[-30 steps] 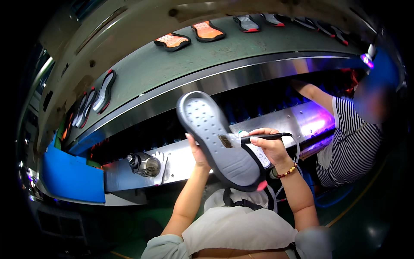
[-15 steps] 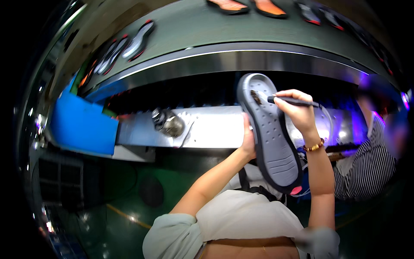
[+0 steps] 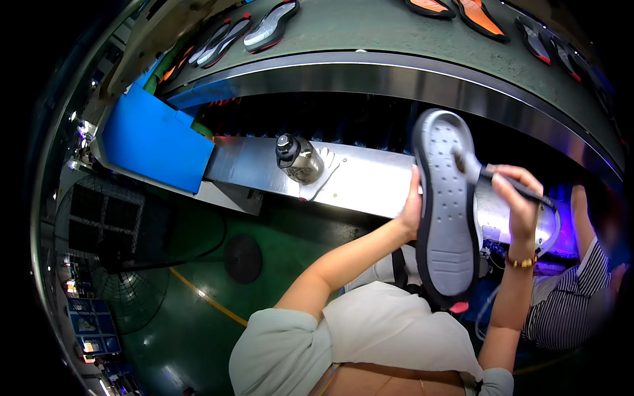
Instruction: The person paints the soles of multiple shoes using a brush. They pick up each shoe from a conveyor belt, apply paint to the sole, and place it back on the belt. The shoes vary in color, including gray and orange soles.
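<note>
A grey shoe sole (image 3: 451,218) with a black rim and a pink tip at its lower end is held up in front of me, its dimpled inner face toward me. My left hand (image 3: 412,206) is closed on its left edge, with the fingers hidden behind it. In my right hand (image 3: 522,198) is a brush (image 3: 470,165) with a black handle and pale bristles with a dark patch; a thin hose trails from the handle. The bristles are at the upper part of the sole, blurred by motion. Whether they touch it I cannot tell.
Several soles, grey and orange (image 3: 485,18), lie on a green conveyor belt (image 3: 370,33). Below it, a metal shelf (image 3: 244,165) carries a dark bottle (image 3: 302,162) and a white glove (image 3: 325,175). Left are a blue box (image 3: 155,142) and a fan (image 3: 99,231). A person in stripes (image 3: 568,300) is at right.
The view has swung, so sole, hands and shelf appear farther right. The sole stands more upright. The brush bristles remain near the sole's upper part, and the soles on the belt also appear farther right.
</note>
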A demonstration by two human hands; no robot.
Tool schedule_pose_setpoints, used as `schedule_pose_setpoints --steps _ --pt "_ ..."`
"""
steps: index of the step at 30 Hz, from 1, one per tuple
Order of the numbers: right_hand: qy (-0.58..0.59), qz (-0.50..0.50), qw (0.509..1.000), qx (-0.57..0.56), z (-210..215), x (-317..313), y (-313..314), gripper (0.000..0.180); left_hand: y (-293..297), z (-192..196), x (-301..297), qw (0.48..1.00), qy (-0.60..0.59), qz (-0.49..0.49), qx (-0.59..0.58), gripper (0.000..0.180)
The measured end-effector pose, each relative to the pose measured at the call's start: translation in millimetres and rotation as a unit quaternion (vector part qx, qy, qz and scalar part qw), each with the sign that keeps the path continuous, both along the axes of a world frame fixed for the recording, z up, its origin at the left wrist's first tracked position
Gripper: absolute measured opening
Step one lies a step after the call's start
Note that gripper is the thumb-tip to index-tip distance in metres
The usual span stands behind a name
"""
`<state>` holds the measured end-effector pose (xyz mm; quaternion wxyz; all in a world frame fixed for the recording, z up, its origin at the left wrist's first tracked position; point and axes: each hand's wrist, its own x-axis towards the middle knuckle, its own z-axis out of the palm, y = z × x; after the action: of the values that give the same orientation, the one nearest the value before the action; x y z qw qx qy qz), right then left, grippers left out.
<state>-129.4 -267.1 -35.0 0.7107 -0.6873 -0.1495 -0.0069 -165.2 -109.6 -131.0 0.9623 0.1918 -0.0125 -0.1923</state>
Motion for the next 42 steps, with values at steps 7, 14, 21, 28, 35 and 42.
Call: schedule_pose_setpoints --steps 7,14,21,28,35,42 --pt "-0.026 0.199 0.979 0.020 -16.8 -10.9 -7.6 0.017 -2.4 19.5 -3.0 0.998 -0.033 0.009 0.048 0.086" --pt "-0.003 0.097 0.992 -0.078 -4.5 -10.3 -2.6 0.015 -9.7 25.3 -6.3 0.999 -0.043 -0.010 0.001 0.085" --pt "0.010 0.030 0.999 0.034 -1.1 -11.6 -1.5 0.016 1.1 34.3 -10.4 1.000 -0.011 -0.004 0.004 0.083" --pt "-0.033 0.256 0.960 0.105 -10.1 -18.5 -15.2 0.017 5.2 31.7 -6.9 0.997 -0.058 0.032 0.050 0.088" --pt "-0.098 0.208 0.973 -0.030 0.3 -30.4 -2.4 0.016 9.5 47.3 -6.9 0.993 -0.027 0.101 0.061 0.085" --pt "-0.085 0.172 0.981 -0.040 2.0 -29.8 -6.2 0.014 19.7 38.5 11.8 0.977 -0.064 0.188 0.076 0.082"
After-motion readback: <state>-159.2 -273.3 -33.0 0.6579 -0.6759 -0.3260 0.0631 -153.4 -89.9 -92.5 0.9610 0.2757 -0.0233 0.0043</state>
